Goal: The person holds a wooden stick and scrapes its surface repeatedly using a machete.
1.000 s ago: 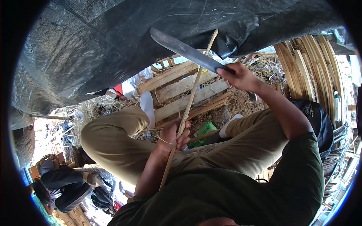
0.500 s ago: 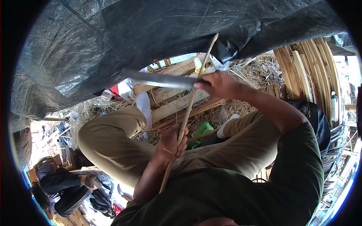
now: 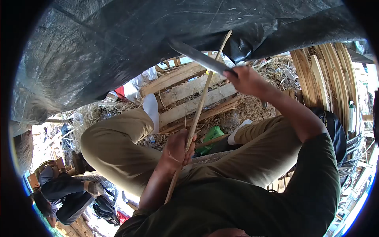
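My left hand [image 3: 177, 149] is closed round a long thin wooden strip [image 3: 200, 103], whose lower end rests by my torso and whose tip reaches up to the dark tarp. Curled fibres hang off the strip just above that hand. My right hand [image 3: 246, 81] grips the handle of a machete [image 3: 196, 56]. Its broad blade points up and to the left and crosses the upper part of the strip close to the handle. Whether blade and strip touch, I cannot tell.
A black tarp [image 3: 118, 43] hangs across the top. Wooden slats [image 3: 197, 93] and shavings [image 3: 282, 73] lie beyond my legs, with a green plastic bag [image 3: 213, 135] between them. Split boards [image 3: 325, 75] stand at right, near a black bag [image 3: 334, 132]. Another person [image 3: 65, 193] sits at lower left.
My right hand first swept the machete down and left along the strip, then came back up and right. My left hand has stayed closed round the strip.
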The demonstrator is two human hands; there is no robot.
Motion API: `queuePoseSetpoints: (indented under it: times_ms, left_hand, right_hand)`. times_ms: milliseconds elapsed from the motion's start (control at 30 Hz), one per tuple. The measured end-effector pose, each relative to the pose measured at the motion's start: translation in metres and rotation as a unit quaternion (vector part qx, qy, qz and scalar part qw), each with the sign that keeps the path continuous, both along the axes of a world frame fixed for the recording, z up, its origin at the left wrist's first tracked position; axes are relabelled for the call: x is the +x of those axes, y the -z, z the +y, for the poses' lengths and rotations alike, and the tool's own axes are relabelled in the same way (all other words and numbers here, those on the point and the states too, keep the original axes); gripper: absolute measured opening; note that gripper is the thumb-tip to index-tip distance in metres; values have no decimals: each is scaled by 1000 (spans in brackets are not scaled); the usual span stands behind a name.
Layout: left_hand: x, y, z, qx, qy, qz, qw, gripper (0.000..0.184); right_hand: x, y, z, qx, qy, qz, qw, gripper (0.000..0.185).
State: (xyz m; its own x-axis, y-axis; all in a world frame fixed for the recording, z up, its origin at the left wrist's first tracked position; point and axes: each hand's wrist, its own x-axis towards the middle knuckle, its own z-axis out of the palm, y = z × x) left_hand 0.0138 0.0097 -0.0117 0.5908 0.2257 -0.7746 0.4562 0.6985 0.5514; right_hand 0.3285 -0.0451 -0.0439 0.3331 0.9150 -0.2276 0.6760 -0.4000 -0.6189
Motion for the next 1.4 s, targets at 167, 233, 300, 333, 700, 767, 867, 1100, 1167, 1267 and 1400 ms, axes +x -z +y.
queuePoseSetpoints:
  times_ms: [167, 233, 300, 333, 700, 767, 867, 1100, 1167, 1267, 1400]
  left_hand:
    - [-1, -1, 8, -95, -8, -4, 995, 30]
    - [3, -2, 5, -70, -32, -13, 997, 29]
    - [4, -6, 4, -81, -32, 1, 996, 30]
    - [6, -7, 6, -84, -29, 5, 996, 30]
    - [5, -5, 9, -115, -21, 9, 993, 29]
    - [7, -2, 11, -119, -17, 2, 993, 28]
    - [4, -3, 7, -89, -28, -15, 996, 27]
    - [9, -1, 8, -131, -29, -17, 991, 27]
    - [4, -1, 6, -128, -27, -14, 991, 27]
    - [7, -2, 5, -99, -22, -31, 994, 26]
    - [9, -2, 2, -111, -22, -40, 993, 24]
  right_hand:
    - [-45, 18, -20, 202, -128, -188, 953, 39]
    - [-21, 11, -7, 164, -112, -120, 973, 39]
    - [-14, 6, -3, 19, -21, -25, 999, 39]
    - [-17, 9, -4, 29, -22, -61, 997, 40]
    - [-45, 40, -30, 132, -271, -463, 833, 35]
    - [-61, 30, -27, 175, -194, -197, 945, 37]
    - [-37, 17, -15, 157, -180, -184, 953, 23]
    - [-78, 1, -29, 164, -141, -125, 968, 32]
    - [-66, -9, -21, 93, -94, -58, 989, 32]
    - [-67, -11, -19, 67, -38, 0, 997, 30]
    - [-92, -11, -32, 154, -143, -52, 976, 39]
